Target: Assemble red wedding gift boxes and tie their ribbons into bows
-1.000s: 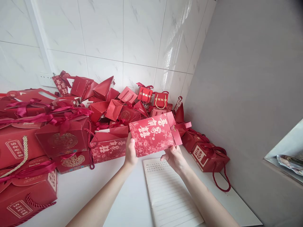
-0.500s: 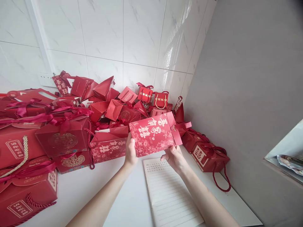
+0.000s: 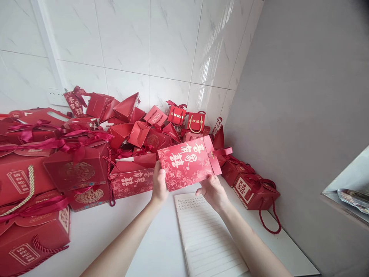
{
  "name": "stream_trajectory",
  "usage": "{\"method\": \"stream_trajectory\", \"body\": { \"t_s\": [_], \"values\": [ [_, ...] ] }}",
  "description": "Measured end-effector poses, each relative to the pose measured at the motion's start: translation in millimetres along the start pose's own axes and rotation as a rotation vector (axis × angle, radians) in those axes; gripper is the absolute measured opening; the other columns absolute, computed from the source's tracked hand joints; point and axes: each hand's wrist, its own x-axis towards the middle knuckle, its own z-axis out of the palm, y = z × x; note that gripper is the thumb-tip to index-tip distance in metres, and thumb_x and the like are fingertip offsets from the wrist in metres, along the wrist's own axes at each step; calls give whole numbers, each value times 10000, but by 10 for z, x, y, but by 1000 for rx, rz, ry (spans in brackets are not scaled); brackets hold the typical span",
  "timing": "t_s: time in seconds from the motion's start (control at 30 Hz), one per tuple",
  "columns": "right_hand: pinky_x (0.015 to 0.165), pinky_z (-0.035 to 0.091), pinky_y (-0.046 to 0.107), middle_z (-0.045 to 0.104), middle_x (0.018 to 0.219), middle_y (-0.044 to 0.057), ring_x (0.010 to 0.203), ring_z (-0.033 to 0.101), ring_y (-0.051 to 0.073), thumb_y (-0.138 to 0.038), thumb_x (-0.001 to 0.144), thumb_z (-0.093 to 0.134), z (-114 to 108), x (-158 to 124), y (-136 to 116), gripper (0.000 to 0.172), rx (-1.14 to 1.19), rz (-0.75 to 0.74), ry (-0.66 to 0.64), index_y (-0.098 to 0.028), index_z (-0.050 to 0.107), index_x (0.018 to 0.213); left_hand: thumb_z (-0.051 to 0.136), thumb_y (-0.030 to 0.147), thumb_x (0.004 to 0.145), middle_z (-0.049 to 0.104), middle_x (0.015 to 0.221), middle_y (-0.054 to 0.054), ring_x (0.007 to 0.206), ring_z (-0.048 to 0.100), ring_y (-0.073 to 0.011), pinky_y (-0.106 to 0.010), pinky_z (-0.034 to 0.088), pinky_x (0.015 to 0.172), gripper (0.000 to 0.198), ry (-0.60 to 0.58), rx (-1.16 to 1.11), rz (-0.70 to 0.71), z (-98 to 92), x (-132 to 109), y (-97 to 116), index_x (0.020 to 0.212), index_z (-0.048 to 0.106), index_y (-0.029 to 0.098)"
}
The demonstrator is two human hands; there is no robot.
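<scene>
Between my two hands a flat red box [image 3: 184, 165] with pale characters and printed flowers is held up, tilted, its folded flap and ribbon loop toward the right. My left hand [image 3: 160, 182] grips its lower left corner, thumb on the front face. At the bottom right edge, my right hand [image 3: 212, 191] pinches the box near the flap, with the lower fingers curled. Beneath my right hand and forearm lies a lined notebook [image 3: 209, 238] with rows of handwriting at the top of the page.
Red gift boxes [image 3: 76, 171] with ribbons and rope handles are stacked at the left. More lie heaped along the tiled wall [image 3: 123, 34]. Another box [image 3: 253, 190] with a rope loop sits at the right by the grey wall. A ledge [image 3: 346, 192] juts in at far right.
The held red box has tilted very slightly, with its flap end a little further left. Both hands keep their hold.
</scene>
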Motion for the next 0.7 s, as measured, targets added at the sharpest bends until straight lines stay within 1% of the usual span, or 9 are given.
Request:
{"method": "stream_trajectory", "body": {
  "t_s": [0.07,0.13,0.2,0.27,0.33,0.43,0.53,0.6,0.7],
  "values": [
    [424,573,234,672,983,20,901,631,199,-451,636,791,-17,15,-6,305,19,24,17,-230,589,689,512,673,731,654,894,-74,827,633,-259,-367,519,677,523,18,51,43,7,4,2,931,537,190],
    [446,575,228,670,1026,15,909,626,193,-444,651,776,-35,32,-10,273,32,47,39,-240,614,733,546,666,712,658,935,-82,861,635,-269,-373,515,704,549,21,89,96,16,3,6,983,542,188],
    [472,582,228,672,1042,2,888,626,181,-416,660,770,-52,46,-8,244,57,62,70,-250,627,768,577,640,704,658,971,-87,872,636,-268,-372,514,714,572,-5,108,137,23,-5,7,1058,538,191],
    [488,586,228,676,1041,-13,851,629,164,-379,667,768,-67,54,3,211,92,70,99,-251,627,757,595,600,708,653,989,-88,857,636,-256,-361,513,705,584,-51,116,158,22,-15,2,1122,525,195],
    [481,584,224,684,1012,-19,813,631,155,-349,661,774,-79,57,16,194,120,69,118,-247,625,732,602,561,714,649,990,-87,846,634,-245,-349,512,694,593,-90,118,164,12,-25,-10,1173,510,197],
    [467,583,218,693,978,-12,797,637,154,-330,657,779,-93,56,30,196,121,62,114,-244,637,761,601,531,720,652,1008,-92,867,635,-250,-358,514,723,635,-127,122,178,-12,-34,-44,1248,484,197],
    [481,592,214,701,944,-17,780,649,144,-318,655,785,-113,69,37,213,123,55,103,-240,641,792,598,496,732,622,1147,-119,1009,606,-287,-405,499,843,673,-167,173,248,-34,-40,-82,1316,445,199],
    [494,593,194,710,891,-21,750,662,133,-299,646,796,-125,90,45,221,143,56,126,-234,648,797,609,472,726,573,1238,-137,1090,568,-312,-434,477,902,702,-190,234,304,-40,-49,-93,1343,421,197],
    [518,579,134,715,774,-34,673,673,101,-286,661,799,-126,122,69,207,180,84,190,-224,664,804,613,435,723,542,1252,-146,1105,548,-327,-460,467,917,739,-269,290,362,-33,-74,-71,1382,380,195]
  ]
}}
